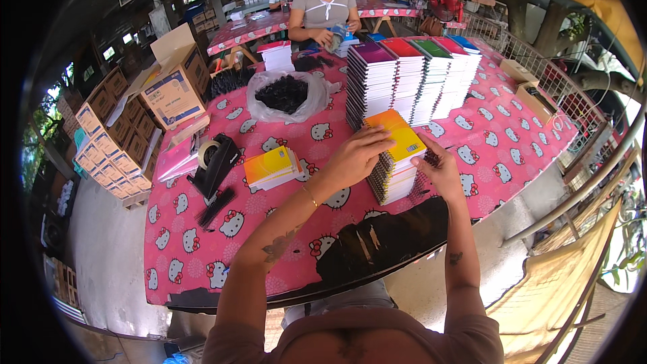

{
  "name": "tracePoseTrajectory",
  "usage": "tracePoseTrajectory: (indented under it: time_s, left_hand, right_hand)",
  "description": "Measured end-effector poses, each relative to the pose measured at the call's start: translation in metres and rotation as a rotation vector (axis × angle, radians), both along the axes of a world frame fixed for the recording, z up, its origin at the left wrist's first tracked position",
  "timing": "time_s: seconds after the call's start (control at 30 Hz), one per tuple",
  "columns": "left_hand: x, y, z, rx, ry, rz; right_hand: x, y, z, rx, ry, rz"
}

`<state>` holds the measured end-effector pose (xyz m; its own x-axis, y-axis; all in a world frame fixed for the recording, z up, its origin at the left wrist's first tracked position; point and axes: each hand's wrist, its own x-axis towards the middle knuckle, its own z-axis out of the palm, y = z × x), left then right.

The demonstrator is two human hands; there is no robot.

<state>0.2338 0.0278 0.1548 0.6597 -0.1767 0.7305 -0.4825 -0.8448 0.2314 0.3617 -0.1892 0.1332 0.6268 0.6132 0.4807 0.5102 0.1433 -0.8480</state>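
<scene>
A stack of yellow-orange spiral notebooks stands on the table in front of me, its black coils on the left side. My left hand grips the upper left of the stack, fingers bent over the top cover. From the other side my right hand holds the upper right edge with thumb and fingers. Just behind stand tall stacks of spiral notebooks with purple, red, green and blue covers. A short pile of yellow notebooks without visible coils lies left of my left forearm.
A plastic bag of black coils sits beyond the yellow pile. At left are a black tape dispenser, loose black coils and cartons. Across the pink patterned table a person handles blue notebooks.
</scene>
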Motion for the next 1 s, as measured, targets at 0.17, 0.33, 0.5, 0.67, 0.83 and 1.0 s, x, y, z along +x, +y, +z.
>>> tracePoseTrajectory:
  time_s: [0.17, 0.33, 0.5, 0.67, 0.83, 1.0]
  left_hand:
    - [-0.016, -0.001, 0.009, -0.024, -0.076, 0.091]
    - [-0.143, 0.101, -0.03, -0.036, 0.011, 0.615]
    - [-0.203, 0.153, -0.099, 0.14, 0.058, 0.775]
    - [-0.203, 0.099, -0.058, 0.053, -0.018, 0.731]
    - [-0.206, 0.024, -0.092, 0.002, 0.168, 0.464]
    - [-0.273, 0.147, -0.102, 0.025, 0.01, 1.268]
  right_hand:
    - [-0.002, -0.012, 0.001, -0.012, -0.004, -0.029]
    - [-0.037, -0.074, 0.007, 0.241, -0.167, -0.367]
    - [-0.106, -0.042, 0.002, 0.322, -0.096, 0.068]
    - [-0.152, 0.034, -0.025, 0.133, -0.037, 0.243]
    - [-0.14, 0.07, -0.133, -0.185, 0.091, 0.327]
    - [-0.155, 0.072, -0.136, -0.161, 0.319, 0.385]
